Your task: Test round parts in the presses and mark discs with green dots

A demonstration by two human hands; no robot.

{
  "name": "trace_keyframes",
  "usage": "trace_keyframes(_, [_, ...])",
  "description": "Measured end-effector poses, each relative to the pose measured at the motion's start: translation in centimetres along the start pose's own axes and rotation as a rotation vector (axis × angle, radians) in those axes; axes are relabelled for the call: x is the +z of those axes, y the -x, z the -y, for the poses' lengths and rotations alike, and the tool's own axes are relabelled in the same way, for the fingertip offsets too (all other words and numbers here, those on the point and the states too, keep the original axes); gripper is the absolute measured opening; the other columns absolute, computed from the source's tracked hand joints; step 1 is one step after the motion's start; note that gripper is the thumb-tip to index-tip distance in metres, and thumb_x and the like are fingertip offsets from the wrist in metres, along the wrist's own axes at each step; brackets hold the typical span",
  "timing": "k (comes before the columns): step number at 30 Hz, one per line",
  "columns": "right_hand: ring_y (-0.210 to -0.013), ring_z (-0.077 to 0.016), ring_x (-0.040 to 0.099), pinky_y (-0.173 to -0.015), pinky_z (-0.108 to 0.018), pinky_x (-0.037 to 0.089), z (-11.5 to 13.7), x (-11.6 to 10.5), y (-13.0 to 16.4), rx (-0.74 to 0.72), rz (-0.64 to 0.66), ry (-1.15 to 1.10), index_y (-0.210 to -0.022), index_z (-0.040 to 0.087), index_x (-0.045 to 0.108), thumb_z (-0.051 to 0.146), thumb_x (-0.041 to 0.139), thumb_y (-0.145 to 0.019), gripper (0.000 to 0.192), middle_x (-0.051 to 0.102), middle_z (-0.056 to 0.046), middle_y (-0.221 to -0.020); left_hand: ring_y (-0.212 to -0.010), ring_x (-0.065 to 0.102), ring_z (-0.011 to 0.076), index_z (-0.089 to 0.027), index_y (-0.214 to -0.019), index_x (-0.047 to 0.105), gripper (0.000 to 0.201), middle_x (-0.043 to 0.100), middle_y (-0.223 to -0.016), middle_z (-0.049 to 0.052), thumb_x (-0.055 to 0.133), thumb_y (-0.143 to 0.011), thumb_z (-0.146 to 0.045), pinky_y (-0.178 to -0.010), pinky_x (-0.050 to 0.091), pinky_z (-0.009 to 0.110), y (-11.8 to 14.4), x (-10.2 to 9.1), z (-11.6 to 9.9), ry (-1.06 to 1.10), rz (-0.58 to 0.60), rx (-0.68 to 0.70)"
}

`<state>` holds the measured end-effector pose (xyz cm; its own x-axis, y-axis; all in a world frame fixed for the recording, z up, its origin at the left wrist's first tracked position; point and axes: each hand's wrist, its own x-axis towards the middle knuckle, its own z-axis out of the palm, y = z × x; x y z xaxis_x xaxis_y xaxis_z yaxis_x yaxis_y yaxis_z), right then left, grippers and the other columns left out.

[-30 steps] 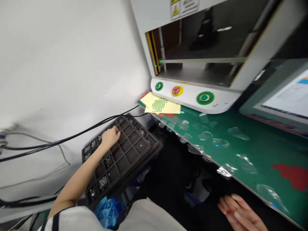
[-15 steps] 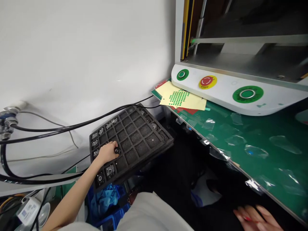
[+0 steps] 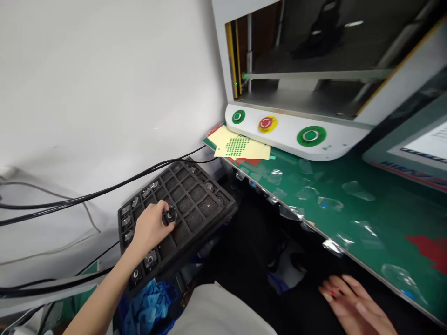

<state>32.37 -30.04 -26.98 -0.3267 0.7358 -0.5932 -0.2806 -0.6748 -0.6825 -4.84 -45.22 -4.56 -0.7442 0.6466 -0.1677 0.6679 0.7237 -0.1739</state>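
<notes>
My left hand [image 3: 151, 227] pinches a small round black part [image 3: 170, 216] just above a black foam tray [image 3: 195, 204] with square cells. That tray sits tilted at my lower left, below the bench. Several cells along its left edge hold similar parts; most other cells are bare. My right hand [image 3: 352, 304] lies flat, fingers spread, on a dark surface under the front edge of the green bench, and holds nothing.
A white machine [image 3: 296, 135] with two green buttons and a red stop button stands on the green bench [image 3: 384, 218]. Yellow paper with green dots [image 3: 240, 148] and clear film scraps [image 3: 328, 203] lie there. Black cables [image 3: 87, 197] run along the wall. Blue cloth [image 3: 150, 307] sits below the tray.
My left hand moved from the tray's upper cells to its left-middle and took hold of a small black part, then lifted it slightly. The right hand barely shifted.
</notes>
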Motion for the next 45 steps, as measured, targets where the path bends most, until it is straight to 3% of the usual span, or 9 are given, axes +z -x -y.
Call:
trace_keyframes(6, [-0.105,-0.0292,0.067,-0.082,-0.047,0.062,2.6,6.6,3.2,-0.325,0.201,0.01,-0.104,0.03,0.069,0.039,0.079,-0.074,0.033,0.067,-0.01,-0.11,-0.102,0.067,0.0194,-0.024,-0.088,0.041,0.028,0.068,-0.103,0.004,0.063,-0.073,-0.015,-0.089,0.052,0.031,1.6,0.2,-8.8,0.586,-0.387,0.589])
trace_keyframes(12, [-0.12,-0.0205,0.058,-0.094,-0.039,0.059,5.4,13.4,7.9,-0.864,-0.041,0.174,-0.123,0.036,0.053,0.014,0.073,-0.079,0.053,0.042,-0.006,-0.138,-0.087,0.069,0.0136,-0.021,-0.089,0.046,0.021,0.066,-0.098,0.005,0.061,-0.078,-0.012,-0.077,0.056,0.022,3.6,1.4,-17.6,0.862,-0.473,0.929])
trace_keyframes(20, [-0.094,-0.0106,0.065,-0.076,-0.029,0.065,7.5,15.0,9.8,-1.019,-0.24,0.061,-0.121,0.037,0.053,0.001,0.064,-0.081,0.055,0.032,-0.005,-0.145,-0.089,0.064,0.0126,-0.018,-0.086,0.049,0.02,0.058,-0.096,0.005,0.065,-0.08,-0.006,-0.08,0.055,0.019,5.6,1.8,-20.7,0.964,-0.589,1.082])
trace_keyframes(23, [-0.089,-0.0097,0.064,-0.073,-0.028,0.065,7.6,14.3,10.0,-0.947,-0.207,0.067,-0.12,0.035,0.053,0.004,0.066,-0.081,0.052,0.032,-0.007,-0.146,-0.083,0.064,0.0124,-0.021,-0.095,0.049,0.03,0.059,-0.095,0.002,0.069,-0.076,-0.008,-0.074,0.055,0.02,5.1,1.7,-19.9,1.158,-0.254,1.031])
trace_keyframes(28, [-0.091,-0.0105,0.061,-0.073,-0.027,0.064,8.4,12.9,10.8,-0.69,0.018,0.118,-0.118,0.034,0.054,0.01,0.066,-0.081,0.045,0.032,-0.007,-0.148,-0.093,0.068,0.0184,-0.022,-0.116,0.052,0.038,0.067,-0.1,0.007,0.068,-0.086,-0.038,-0.081,0.053,0.03,2.3,1.3,-18.6,1.374,1.037,0.973])
trace_keyframes(31, [-0.087,-0.011,0.062,-0.066,-0.025,0.062,9.1,12.4,11.4,-0.511,0.147,0.115,-0.113,0.031,0.056,0.013,0.069,-0.079,0.041,0.036,-0.008,-0.146,-0.09,0.07,0.0197,-0.021,-0.113,0.055,0.047,0.068,-0.1,0.009,0.072,-0.081,-0.051,-0.078,0.052,0.03,0.8,1.9,-18.4,1.354,1.512,1.01])
trace_keyframes(35, [-0.084,-0.0119,0.063,-0.061,-0.026,0.061,9.8,11.8,11.7,-0.399,0.308,0.123,-0.116,0.03,0.056,0.011,0.07,-0.076,0.046,0.036,-0.01,-0.147,-0.085,0.072,0.0194,-0.021,-0.103,0.057,0.051,0.071,-0.092,0.007,0.084,-0.069,-0.048,-0.074,0.052,0.027,0.3,3.3,-18.5,1.352,1.572,1.039])
trace_keyframes(41, [-0.094,-0.014,0.063,-0.069,-0.03,0.064,9.9,11.5,11.1,-0.433,0.363,0.175,-0.12,0.034,0.056,0.004,0.067,-0.077,0.054,0.037,-0.008,-0.147,-0.069,0.074,0.0174,-0.02,-0.098,0.056,0.048,0.071,-0.085,0.003,0.088,-0.066,-0.036,-0.059,0.056,0.021,1.2,4.0,-18.9,1.57,1.777,0.845])
trace_keyframes(45, [-0.097,-0.015,0.066,-0.075,-0.028,0.063,9.9,12.0,11.1,-0.63,0.107,0.157,-0.11,0.03,0.061,0.007,0.068,-0.08,0.039,0.048,-0.006,-0.138,-0.077,0.075,0.0189,-0.022,-0.112,0.063,0.051,0.071,-0.087,0.004,0.088,-0.068,-0.032,-0.066,0.059,0.023,2.0,3.5,-19.0,1.729,1.511,0.83])
